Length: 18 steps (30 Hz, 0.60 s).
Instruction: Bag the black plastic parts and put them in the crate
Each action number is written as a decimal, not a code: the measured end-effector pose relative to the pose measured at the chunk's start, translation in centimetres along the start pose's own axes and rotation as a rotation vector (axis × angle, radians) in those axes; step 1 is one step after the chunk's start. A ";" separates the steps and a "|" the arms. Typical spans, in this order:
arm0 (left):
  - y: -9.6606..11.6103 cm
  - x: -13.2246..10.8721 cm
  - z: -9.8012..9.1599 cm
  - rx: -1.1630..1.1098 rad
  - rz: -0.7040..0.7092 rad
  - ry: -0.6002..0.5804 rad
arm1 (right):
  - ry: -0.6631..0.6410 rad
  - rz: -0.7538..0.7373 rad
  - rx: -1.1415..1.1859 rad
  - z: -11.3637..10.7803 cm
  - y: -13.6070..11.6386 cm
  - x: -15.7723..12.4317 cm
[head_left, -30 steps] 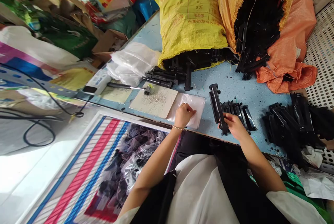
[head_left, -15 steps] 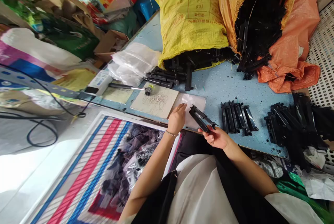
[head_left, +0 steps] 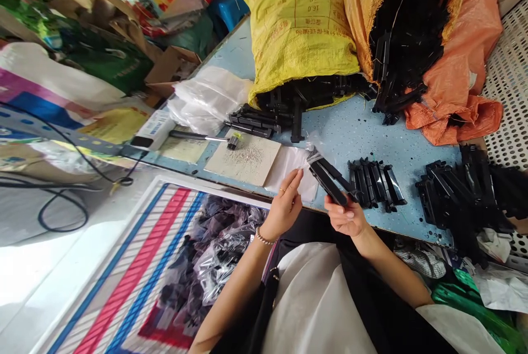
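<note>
The right hand [head_left: 346,216] grips a black plastic clip [head_left: 330,181], its long axis pointing up-left (into the clear bag [head_left: 292,160] that the left hand [head_left: 284,205] pinches).

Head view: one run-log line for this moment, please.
left hand: pinches thin clear plastic bag | right hand: grips long black plastic part, tip at bag mouth | nearby: row of similar black parts on blue table

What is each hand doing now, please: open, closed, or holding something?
Left hand: closed, pinching the clear plastic bag.
Right hand: closed, holding a black plastic part.
</note>
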<state>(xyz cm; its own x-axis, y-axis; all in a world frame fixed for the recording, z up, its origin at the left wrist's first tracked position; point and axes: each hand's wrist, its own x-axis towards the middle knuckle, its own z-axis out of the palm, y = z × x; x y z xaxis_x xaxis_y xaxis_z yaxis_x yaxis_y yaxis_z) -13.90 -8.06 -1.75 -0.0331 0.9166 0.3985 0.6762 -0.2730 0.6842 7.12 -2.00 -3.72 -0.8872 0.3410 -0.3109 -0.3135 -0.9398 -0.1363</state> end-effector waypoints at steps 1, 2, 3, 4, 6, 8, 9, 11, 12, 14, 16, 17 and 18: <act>0.0 0.0 0.2 0.004 -0.003 0.014 | 0.009 -0.011 -0.024 0.3 0.1 0.1; 0.1 0.0 0.4 0.010 0.014 0.034 | 0.036 -0.029 -0.071 0.5 0.3 0.2; 0.4 0.0 0.7 0.014 0.051 0.049 | 0.083 -0.067 -0.140 0.8 0.3 0.5; 0.8 -0.1 1.0 0.012 0.101 0.050 | 0.148 -0.119 -0.237 1.0 0.4 0.8; 1.7 -0.3 1.6 -0.014 0.221 -0.017 | 0.324 -0.237 -0.524 1.3 0.5 1.2; 2.6 -0.3 2.1 -0.051 0.305 -0.148 | 0.515 -0.351 -0.904 1.9 0.8 1.1; 3.0 -0.2 2.0 -0.064 0.323 -0.208 | 0.591 -0.397 -1.103 2.2 1.0 0.9; 3.8 -0.2 1.0 -0.075 0.320 -0.273 | 0.620 -0.461 -1.441 3.2 1.2 0.0; 4.2 -0.4 -0.1 -0.071 0.288 -0.283 | 0.547 -0.453 -1.568 3.6 1.2 -0.5; 4.6 -1.3 -3.7 -0.047 0.162 -0.307 | 0.315 -0.383 -1.747 4.5 0.3 -1.6; 4.2 -3.3 -8.1 -0.012 -0.036 -0.401 | 0.207 -0.359 -1.923 4.9 -1.8 -2.5; 3.7 -4.6 -10.1 -0.008 -0.119 -0.512 | 0.256 -0.379 -2.051 4.9 -3.1 -2.9; 3.0 -6.0 -11.7 0.006 -0.200 -0.602 | 0.360 -0.403 -2.198 4.9 -4.5 -3.2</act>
<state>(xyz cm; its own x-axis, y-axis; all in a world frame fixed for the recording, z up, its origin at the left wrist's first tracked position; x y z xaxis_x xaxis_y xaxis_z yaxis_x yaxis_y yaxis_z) -20.26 -17.74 5.04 0.2593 0.9540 -0.1507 0.7038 -0.0797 0.7059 9.70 1.05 2.50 -0.7365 0.6720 -0.0773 0.5588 0.5401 -0.6294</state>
